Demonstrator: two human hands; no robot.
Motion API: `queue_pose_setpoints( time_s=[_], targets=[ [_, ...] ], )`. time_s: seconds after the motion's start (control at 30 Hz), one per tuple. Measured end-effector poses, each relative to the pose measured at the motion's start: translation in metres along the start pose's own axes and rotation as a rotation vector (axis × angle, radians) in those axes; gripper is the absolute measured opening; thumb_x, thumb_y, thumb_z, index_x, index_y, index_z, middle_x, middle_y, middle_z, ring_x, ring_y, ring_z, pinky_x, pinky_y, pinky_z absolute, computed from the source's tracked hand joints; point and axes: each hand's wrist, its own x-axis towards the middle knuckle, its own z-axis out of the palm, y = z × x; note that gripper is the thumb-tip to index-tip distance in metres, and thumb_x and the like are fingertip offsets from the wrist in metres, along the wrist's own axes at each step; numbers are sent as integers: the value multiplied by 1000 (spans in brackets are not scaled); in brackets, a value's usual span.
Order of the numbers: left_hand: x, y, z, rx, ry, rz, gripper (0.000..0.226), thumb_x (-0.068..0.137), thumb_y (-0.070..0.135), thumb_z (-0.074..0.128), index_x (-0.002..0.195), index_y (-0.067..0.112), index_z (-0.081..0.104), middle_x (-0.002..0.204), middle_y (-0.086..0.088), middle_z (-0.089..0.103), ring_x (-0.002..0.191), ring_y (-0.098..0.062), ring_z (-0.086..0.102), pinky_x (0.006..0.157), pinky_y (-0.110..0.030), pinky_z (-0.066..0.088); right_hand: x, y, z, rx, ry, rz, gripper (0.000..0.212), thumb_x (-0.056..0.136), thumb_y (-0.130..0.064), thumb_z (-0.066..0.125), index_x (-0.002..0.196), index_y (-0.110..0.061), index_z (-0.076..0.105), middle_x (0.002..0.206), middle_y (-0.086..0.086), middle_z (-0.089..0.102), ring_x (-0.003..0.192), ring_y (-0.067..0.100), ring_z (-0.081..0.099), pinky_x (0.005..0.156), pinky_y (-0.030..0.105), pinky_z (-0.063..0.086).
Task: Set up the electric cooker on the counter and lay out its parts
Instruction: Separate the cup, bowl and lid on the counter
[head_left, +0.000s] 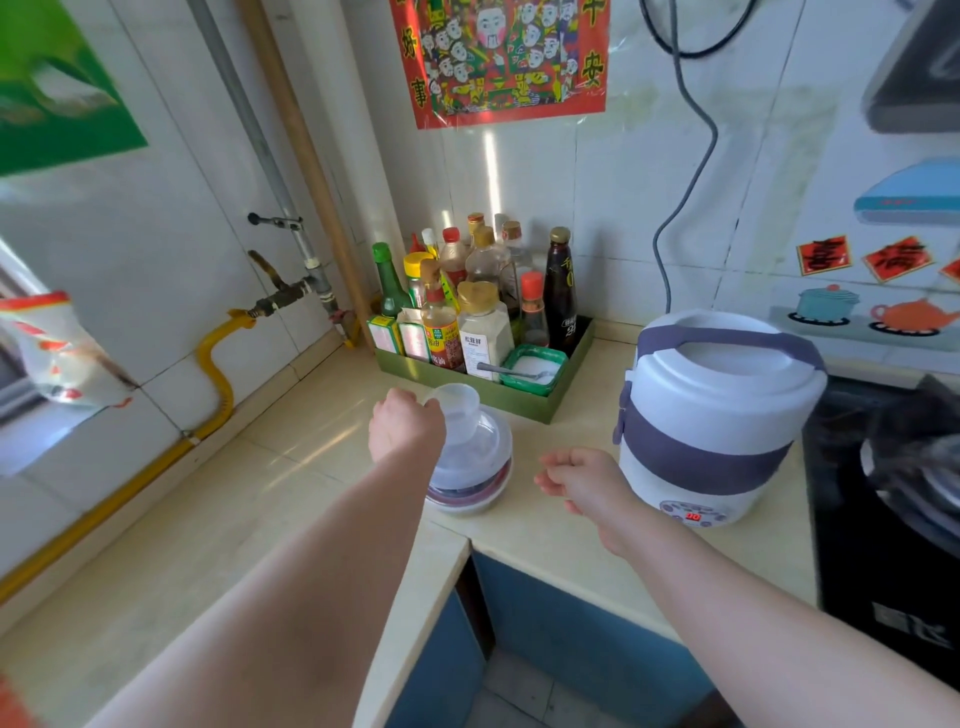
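Note:
The white and purple electric cooker (711, 415) stands upright on the beige counter (291, 493), its lid and handle on, a red display lit at its base. To its left a covered bowl with a clear lid (480, 467) rests on the counter. My left hand (405, 426) grips a clear plastic measuring cup (457, 410) by its handle, just above that lid. My right hand (576, 480) hovers between the bowl and the cooker with loosely curled fingers, holding nothing.
A green tray (519, 400) of several sauce bottles and a salt tub stands in the corner behind the bowl. A black gas hob (883, 493) lies right of the cooker. A grey cable (685, 208) hangs down the wall. A yellow gas hose (218, 364) runs along the left wall.

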Motion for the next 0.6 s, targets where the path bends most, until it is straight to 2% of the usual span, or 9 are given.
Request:
queue_pose_setpoints(
  time_s=[0.1,0.17,0.3,0.37,0.47,0.53,0.6],
  targets=[
    [7,0,1,32,-107,-34,42,91,42,51,107,5,65,106,-12,69,97,-31,65,80,-35,53,5,0,4,-50,18,-26,21,93,-9,45,98,-18,63,89,1,70,85,16,65,61,22,39],
    [12,3,2,30,-180,-66,41,91,42,53,109,5,62,101,-11,67,96,-31,65,80,-33,53,9,0,7,-70,22,-32,23,92,-9,44,98,-18,64,88,1,71,86,16,65,61,22,40],
    [17,4,7,13,-235,-122,32,89,22,54,114,4,60,98,-11,64,97,-32,65,83,-35,54,13,3,11,-93,13,-27,23,92,-9,44,100,-17,64,89,2,71,83,15,64,61,22,39],
    [22,0,11,-49,-231,-154,30,86,12,52,113,1,62,102,-14,67,95,-33,64,82,-35,54,16,5,13,-103,13,-17,23,92,-9,44,99,-18,64,87,0,71,83,15,65,59,21,38],
    [27,-9,7,-136,-175,-181,28,84,8,50,106,-1,64,93,-15,65,84,-34,62,75,-34,52,18,6,18,-136,9,-5,22,91,-9,45,93,-20,64,84,-2,70,88,18,66,60,22,39],
    [29,-16,-3,-161,-108,-204,27,84,8,47,103,-3,63,89,-15,62,87,-36,64,79,-36,54,21,5,22,-170,8,-10,22,90,-10,49,83,-25,63,86,-2,71,95,20,66,66,25,43],
    [31,-29,-17,-165,-37,-234,27,85,8,45,104,-2,61,87,-14,60,87,-36,64,81,-38,55,23,4,31,-196,7,-33,20,89,-14,53,79,-27,64,89,-3,72,97,21,66,77,31,48]
  ],
)
